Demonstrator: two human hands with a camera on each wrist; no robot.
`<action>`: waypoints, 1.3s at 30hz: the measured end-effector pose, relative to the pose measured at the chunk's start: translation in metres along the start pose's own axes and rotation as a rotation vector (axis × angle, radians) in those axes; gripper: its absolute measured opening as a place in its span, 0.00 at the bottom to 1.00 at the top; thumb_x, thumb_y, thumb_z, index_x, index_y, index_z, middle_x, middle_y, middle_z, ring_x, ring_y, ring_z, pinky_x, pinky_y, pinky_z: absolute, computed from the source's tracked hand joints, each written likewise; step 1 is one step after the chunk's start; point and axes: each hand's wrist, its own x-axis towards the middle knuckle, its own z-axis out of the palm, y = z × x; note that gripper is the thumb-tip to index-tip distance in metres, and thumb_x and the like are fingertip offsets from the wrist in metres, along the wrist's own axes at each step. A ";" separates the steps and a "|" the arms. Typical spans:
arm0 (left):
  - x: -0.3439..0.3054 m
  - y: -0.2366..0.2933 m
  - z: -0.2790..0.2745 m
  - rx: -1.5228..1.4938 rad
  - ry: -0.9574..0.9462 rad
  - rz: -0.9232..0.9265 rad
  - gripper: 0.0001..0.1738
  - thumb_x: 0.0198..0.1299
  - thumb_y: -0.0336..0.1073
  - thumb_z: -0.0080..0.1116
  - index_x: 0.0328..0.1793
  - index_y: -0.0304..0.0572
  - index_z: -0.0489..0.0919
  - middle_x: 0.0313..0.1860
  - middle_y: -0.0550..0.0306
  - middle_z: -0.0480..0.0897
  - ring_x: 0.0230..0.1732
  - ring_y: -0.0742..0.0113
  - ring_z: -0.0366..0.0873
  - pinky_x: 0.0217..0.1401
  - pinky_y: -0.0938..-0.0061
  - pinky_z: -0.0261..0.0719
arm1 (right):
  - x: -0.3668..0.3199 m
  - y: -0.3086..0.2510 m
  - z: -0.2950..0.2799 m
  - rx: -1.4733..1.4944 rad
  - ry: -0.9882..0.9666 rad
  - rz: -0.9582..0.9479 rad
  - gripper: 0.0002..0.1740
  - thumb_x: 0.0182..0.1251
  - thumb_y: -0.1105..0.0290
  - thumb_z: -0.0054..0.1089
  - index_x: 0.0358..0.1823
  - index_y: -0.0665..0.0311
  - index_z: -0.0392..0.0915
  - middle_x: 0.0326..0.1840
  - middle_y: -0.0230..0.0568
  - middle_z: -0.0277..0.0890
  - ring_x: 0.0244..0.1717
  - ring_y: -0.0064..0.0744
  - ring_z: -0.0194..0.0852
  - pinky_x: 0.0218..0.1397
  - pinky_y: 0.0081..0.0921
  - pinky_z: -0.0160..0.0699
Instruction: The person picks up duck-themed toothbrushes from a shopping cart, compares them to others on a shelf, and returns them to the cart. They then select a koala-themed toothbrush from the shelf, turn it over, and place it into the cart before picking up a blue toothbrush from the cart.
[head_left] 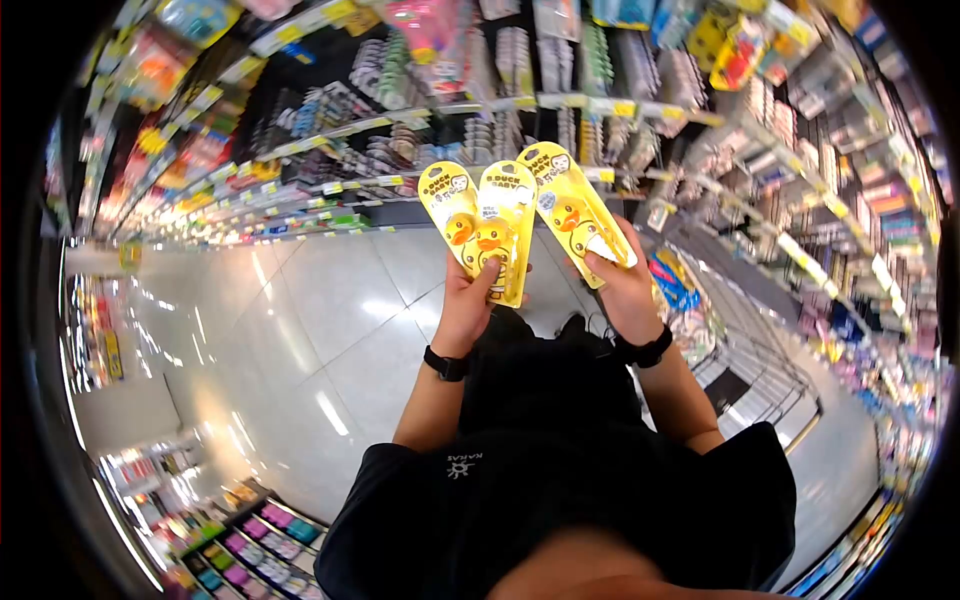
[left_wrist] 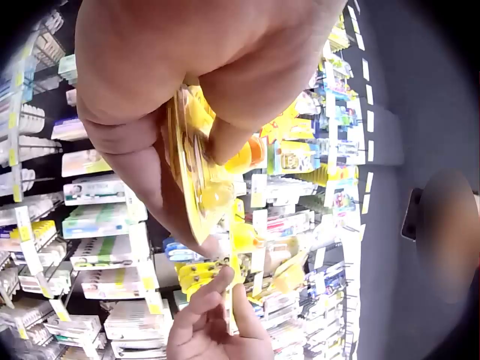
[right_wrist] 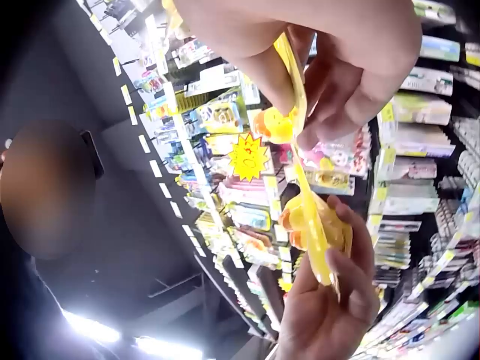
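My left hand (head_left: 465, 312) grips two yellow carded blister packs at their lower ends, fanned out with the thumb on the front. The left blister pack (head_left: 450, 205) and the middle blister pack (head_left: 515, 225) carry duck faces and "B.Duck Baby" lettering. Between the thumb and fingers of my right hand (head_left: 627, 290) is a third pack (head_left: 565, 195) of the same design, tilted, its top close to the middle one. In the left wrist view the packs (left_wrist: 199, 180) appear edge-on. The right wrist view shows the right hand's pack (right_wrist: 296, 82) edge-on too, its lower end near the left hand's packs.
Store shelves (head_left: 400, 125) with hanging and stacked packaged goods curve around the front and right. A wire shopping cart (head_left: 765, 375) with colourful packages (head_left: 675, 285) stands at my right. Tiled floor (head_left: 330, 290) stretches to the left, with a low display (head_left: 260, 545) behind.
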 end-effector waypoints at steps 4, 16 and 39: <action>-0.005 0.033 -0.026 -0.079 0.027 0.051 0.32 0.73 0.23 0.48 0.77 0.55 0.52 0.66 0.46 0.74 0.58 0.48 0.83 0.45 0.51 0.93 | 0.020 0.032 0.048 -0.018 -0.035 -0.121 0.35 0.66 0.84 0.59 0.74 0.68 0.59 0.65 0.44 0.74 0.66 0.35 0.72 0.64 0.35 0.77; 0.112 0.169 -0.214 -0.189 -0.005 0.140 0.28 0.72 0.23 0.51 0.74 0.54 0.59 0.63 0.53 0.78 0.57 0.56 0.83 0.47 0.49 0.92 | 0.156 0.119 0.209 -0.095 -0.060 -0.237 0.27 0.74 0.79 0.55 0.73 0.64 0.62 0.65 0.39 0.74 0.63 0.29 0.75 0.65 0.28 0.76; 0.218 0.241 -0.304 -0.082 -0.024 0.255 0.39 0.56 0.13 0.65 0.71 0.39 0.60 0.62 0.50 0.78 0.60 0.63 0.81 0.63 0.68 0.83 | 0.308 0.199 0.351 -0.434 -0.102 -0.201 0.33 0.72 0.81 0.57 0.75 0.63 0.55 0.69 0.38 0.68 0.69 0.28 0.67 0.71 0.29 0.68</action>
